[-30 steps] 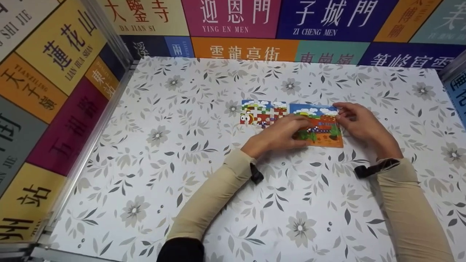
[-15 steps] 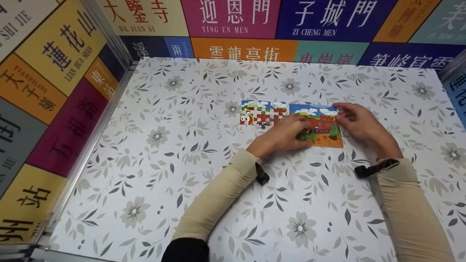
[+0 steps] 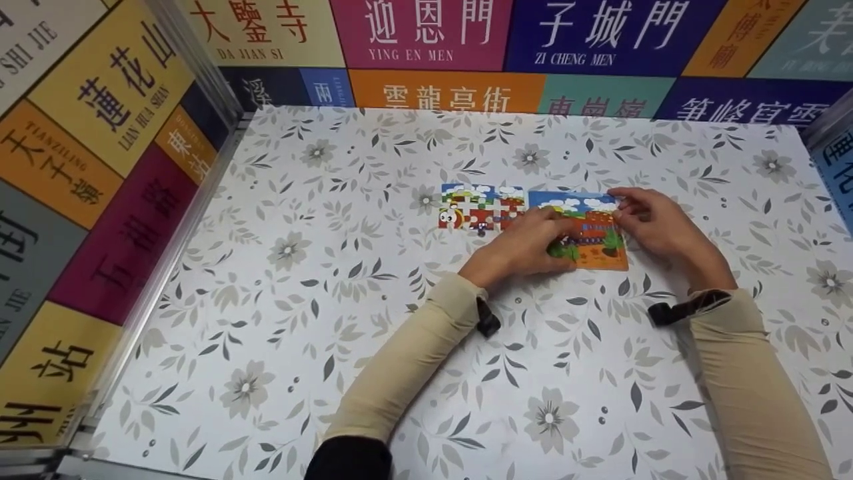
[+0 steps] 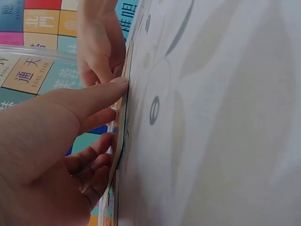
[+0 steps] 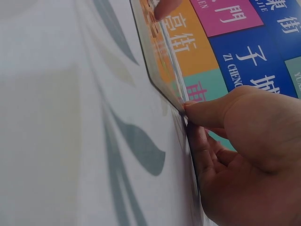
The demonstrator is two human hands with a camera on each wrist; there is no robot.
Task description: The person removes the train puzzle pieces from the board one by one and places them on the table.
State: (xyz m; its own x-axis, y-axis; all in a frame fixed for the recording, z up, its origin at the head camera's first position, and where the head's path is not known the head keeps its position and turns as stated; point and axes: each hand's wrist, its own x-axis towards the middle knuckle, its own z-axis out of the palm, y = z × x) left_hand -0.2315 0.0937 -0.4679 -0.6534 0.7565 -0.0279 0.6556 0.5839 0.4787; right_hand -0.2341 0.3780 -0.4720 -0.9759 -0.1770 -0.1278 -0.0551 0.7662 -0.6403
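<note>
A square picture board (image 3: 593,257) with blue sky, red shapes and orange ground lies flat on the table. My left hand (image 3: 523,243) lies over its left part, fingertips on the picture. In the left wrist view, the left thumb reaches straight to the near edge of the board (image 4: 121,127). My right hand (image 3: 656,217) holds the board's right side, its index finger by the upper right corner. In the right wrist view, the right thumb and fingers (image 5: 200,146) meet at the board's corner. Left of the board sit jigsaw pieces (image 3: 480,217) with a white caterpillar face, partly hidden by my left hand.
A white tablecloth (image 3: 246,320) with grey flowers and leaves covers the table. Colourful panels with large characters (image 3: 426,40) rise along the back and left sides. Each wrist carries a dark strap with a small black camera (image 3: 490,323).
My left hand and forearm have slid a little to the right across the board, baring slightly more of the jigsaw pieces. My right hand and the board have stayed in place.
</note>
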